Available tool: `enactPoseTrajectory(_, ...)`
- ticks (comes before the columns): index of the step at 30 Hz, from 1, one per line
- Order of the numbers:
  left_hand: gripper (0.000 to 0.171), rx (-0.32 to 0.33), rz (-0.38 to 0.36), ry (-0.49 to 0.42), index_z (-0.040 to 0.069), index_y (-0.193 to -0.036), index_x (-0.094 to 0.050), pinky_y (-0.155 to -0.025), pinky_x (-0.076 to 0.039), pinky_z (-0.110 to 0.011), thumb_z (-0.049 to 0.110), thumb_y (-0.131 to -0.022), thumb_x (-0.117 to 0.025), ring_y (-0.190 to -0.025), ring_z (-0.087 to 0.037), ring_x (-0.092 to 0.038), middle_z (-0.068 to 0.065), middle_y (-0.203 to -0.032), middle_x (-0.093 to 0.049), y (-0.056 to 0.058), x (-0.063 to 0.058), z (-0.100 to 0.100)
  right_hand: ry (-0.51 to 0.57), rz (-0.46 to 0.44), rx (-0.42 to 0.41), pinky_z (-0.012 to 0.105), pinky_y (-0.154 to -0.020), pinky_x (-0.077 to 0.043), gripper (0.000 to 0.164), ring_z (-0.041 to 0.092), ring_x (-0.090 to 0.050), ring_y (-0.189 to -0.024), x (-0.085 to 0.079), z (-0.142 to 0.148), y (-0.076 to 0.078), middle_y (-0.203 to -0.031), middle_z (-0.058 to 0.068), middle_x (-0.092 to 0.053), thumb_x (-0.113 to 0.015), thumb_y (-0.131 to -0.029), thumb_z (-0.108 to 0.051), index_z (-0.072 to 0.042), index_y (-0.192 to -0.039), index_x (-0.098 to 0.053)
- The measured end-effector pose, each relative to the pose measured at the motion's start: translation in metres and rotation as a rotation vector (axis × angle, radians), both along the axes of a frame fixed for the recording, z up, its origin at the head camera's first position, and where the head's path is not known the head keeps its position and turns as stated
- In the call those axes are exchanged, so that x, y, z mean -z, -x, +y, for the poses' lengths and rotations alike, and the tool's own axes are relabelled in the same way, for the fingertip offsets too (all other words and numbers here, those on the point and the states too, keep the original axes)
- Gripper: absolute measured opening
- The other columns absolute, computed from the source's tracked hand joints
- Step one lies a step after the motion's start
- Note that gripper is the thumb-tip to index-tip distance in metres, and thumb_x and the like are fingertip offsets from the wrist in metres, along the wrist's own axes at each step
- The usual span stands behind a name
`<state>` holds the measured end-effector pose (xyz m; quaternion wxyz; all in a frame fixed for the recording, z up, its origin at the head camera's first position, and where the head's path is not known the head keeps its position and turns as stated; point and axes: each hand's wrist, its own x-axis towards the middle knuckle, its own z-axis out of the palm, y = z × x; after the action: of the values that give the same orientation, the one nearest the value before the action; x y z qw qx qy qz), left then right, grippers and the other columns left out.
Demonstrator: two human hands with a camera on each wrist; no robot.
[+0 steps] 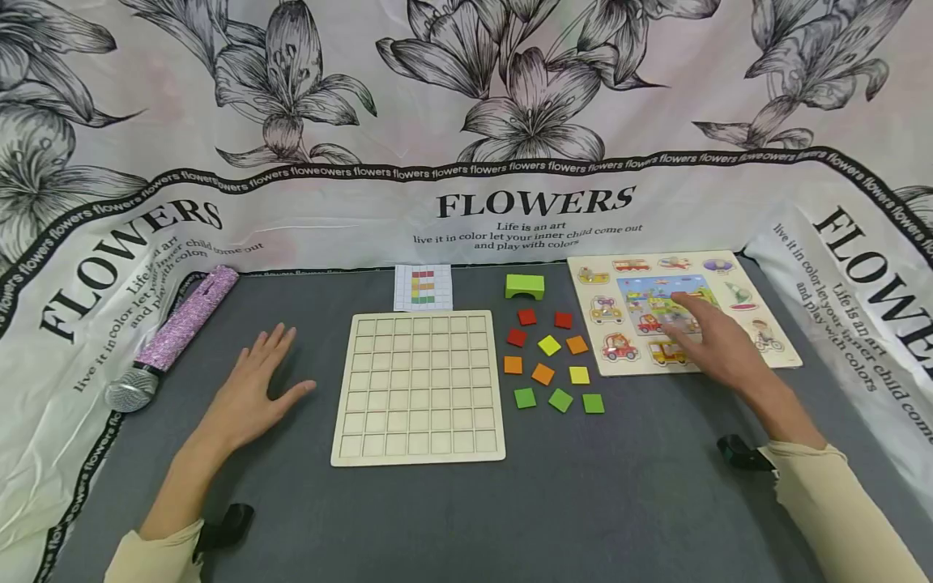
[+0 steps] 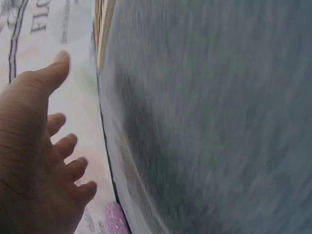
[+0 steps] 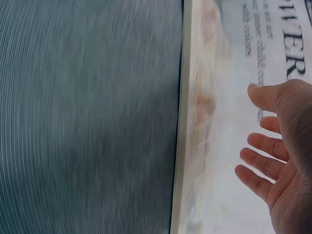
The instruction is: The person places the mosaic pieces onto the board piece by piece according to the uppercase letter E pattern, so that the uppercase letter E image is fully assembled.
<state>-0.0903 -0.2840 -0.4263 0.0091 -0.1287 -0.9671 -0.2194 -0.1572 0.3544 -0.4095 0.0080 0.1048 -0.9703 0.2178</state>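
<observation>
Left grip (image 1: 251,393), fingers spread and holding nothing, hangs over the grey table (image 1: 437,518) between a pink glitter microphone (image 1: 188,320) and a wooden grid board (image 1: 419,389) with a pattern card (image 1: 423,288) behind it. Just right of that board lie 11 red, orange, yellow and green tiles (image 1: 543,374), a green arched block (image 1: 525,285) behind them. Farther right, the right grip (image 1: 713,336), loosely extended and empty, is above a picture board (image 1: 656,304).

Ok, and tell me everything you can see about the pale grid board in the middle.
The pale grid board looks wooden: a near-square panel with a plain rim and thin ridges dividing it into rows of small square compartments, all empty. It lies flat on the grey surface, between the left hand and the coloured tiles; no hand touches it.
</observation>
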Motion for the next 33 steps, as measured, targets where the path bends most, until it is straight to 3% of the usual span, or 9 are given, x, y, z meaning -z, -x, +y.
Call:
enactPoseTrajectory(9, 0.100, 0.146, -0.120, -0.021, 0.010, -0.155, -0.029, -0.117, -0.011, -0.058, 0.051, -0.079, -0.077, -0.146, -0.044, -0.016, -0.015, -0.160, -0.024, -0.018, 0.000, 0.027, 0.049, 0.029, -0.024, 0.064, -0.099, -0.036, 0.050, 0.048, -0.046, -0.126, 0.000, -0.040, -0.001, -0.136, 0.030, -0.050, -0.064, -0.096, -0.020, 0.004, -0.137, -0.051)
enactPoseTrajectory(15, 0.103, 0.205, -0.173, -0.025, 0.011, -0.154, -0.034, -0.116, -0.012, -0.059, 0.056, -0.073, -0.079, -0.146, -0.043, -0.017, -0.012, -0.160, -0.027, -0.027, 0.000, 0.037, 0.108, 0.013, -0.068, 0.060, -0.098, -0.041, 0.047, 0.043, -0.053, -0.120, 0.002, -0.064, 0.004, -0.135, 0.024, -0.055, -0.064, -0.095, -0.014, 0.002, -0.138, -0.053)
enactPoseTrajectory(24, 0.102, 0.207, -0.227, -0.023, 0.012, -0.152, -0.039, -0.116, -0.012, -0.059, 0.058, -0.070, -0.079, -0.146, -0.041, -0.018, -0.010, -0.159, -0.030, -0.032, 0.002, 0.039, 0.160, 0.005, -0.179, 0.051, -0.085, -0.052, 0.032, 0.036, -0.065, -0.103, 0.005, -0.116, 0.012, -0.114, 0.017, -0.068, -0.069, -0.092, -0.010, 0.000, -0.122, -0.067)
enactPoseTrajectory(33, 0.108, 0.205, -0.267, -0.050, 0.011, -0.152, -0.039, -0.115, -0.011, -0.061, 0.057, -0.064, -0.083, -0.147, -0.042, -0.016, -0.009, -0.159, -0.029, -0.031, 0.002, 0.041, 0.153, -0.002, -0.285, 0.042, -0.084, -0.055, 0.032, 0.028, -0.068, -0.097, 0.011, -0.167, 0.016, -0.111, 0.015, -0.070, -0.072, -0.089, -0.010, 0.000, -0.119, -0.068)
